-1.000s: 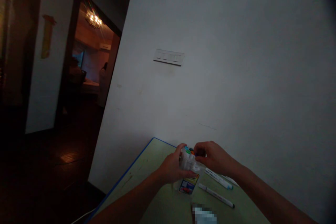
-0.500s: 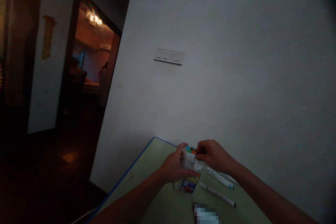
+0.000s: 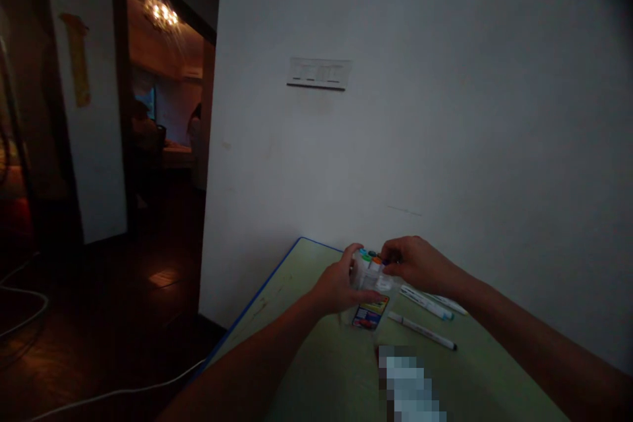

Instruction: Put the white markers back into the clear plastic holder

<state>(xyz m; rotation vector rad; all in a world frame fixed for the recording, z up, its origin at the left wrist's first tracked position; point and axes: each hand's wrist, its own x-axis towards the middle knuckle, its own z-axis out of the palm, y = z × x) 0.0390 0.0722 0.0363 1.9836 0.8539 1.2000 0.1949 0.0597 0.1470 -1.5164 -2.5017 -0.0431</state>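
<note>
Together, both hands — left hand [image 3: 339,287], right hand [image 3: 418,264] — grip the marker pack [image 3: 370,280].

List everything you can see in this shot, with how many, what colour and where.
marker pack: one, clear sleeve with coloured caps and a bright label, upright on the table, between both hands
loose pens: at least two, white, one with a black tip and one with a blue tip, lying right of the pack
table: one, pale green with a blue edge, against the wall
switch panel: one, white, on the wall above the table
cable: one, white, on the dark floor at left
chandelier: one, lit, in the room through the doorway
left hand: gripping the pack's side
right hand: fingertips at the caps
</note>
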